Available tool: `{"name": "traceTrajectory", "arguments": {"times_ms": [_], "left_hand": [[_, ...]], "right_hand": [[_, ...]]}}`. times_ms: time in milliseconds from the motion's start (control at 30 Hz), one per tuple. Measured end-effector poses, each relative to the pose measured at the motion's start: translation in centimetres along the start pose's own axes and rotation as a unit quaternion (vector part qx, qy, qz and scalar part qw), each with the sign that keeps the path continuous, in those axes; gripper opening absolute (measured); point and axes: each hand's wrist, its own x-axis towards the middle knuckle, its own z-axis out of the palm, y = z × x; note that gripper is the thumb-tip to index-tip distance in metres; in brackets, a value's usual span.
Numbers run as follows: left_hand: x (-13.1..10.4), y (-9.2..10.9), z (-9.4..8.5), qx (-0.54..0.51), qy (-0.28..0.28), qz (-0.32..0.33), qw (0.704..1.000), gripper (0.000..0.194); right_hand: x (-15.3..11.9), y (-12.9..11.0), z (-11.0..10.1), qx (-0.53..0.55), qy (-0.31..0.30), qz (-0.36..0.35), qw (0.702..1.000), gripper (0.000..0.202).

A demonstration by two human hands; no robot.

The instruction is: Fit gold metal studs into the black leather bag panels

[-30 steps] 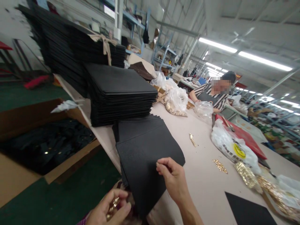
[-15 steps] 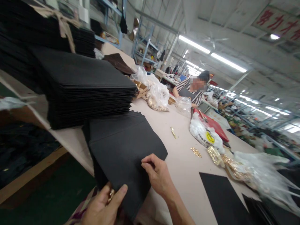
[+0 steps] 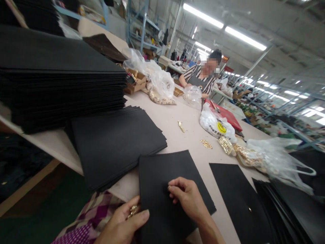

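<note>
Right at the table's near edge, a single black sheet (image 3: 167, 189) lies flat under both hands, its near end hanging past the edge toward the person. Fingers curled, the right hand (image 3: 186, 198) presses its fingertips onto the middle of the sheet. At the sheet's near left edge, the left hand (image 3: 124, 225) touches it with the thumb and is closed on a few small gold fittings (image 3: 133, 210). Just left of the hands lies a low pile of black sheets (image 3: 114, 142), overhanging the table edge; beyond it rises a tall stack (image 3: 58, 84). To the right lie another black sheet (image 3: 236, 196) and a fanned pile (image 3: 291, 210). Bare tabletop (image 3: 188, 142) opens ahead of the hands, with loose gold pieces (image 3: 206, 143) scattered farther off.
</note>
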Motion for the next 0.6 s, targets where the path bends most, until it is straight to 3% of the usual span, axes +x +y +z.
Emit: {"name": "traceTrajectory", "arguments": {"times_ms": [133,200,367,600], "left_hand": [[0.6,1.8,1.1,0.077,-0.004,-0.048,0.996,0.053],[1.0,2.2,1.8,0.094,0.019,-0.059,0.994,0.052],[2.0,1.8,2.4,0.130,0.081,-0.099,0.983,0.057],[1.7,1.8,2.4,0.119,0.073,-0.123,0.983,0.050]], "right_hand": [[-0.3,-0.5,-0.1,0.012,-0.011,0.022,1.000,0.021],[-0.2,-0.6,-0.2,0.015,-0.017,0.025,0.999,0.019],[-0.1,-0.3,-0.3,0.010,-0.036,0.034,0.999,0.018],[0.0,-0.8,-0.4,-0.008,-0.040,0.051,0.998,0.016]]}}
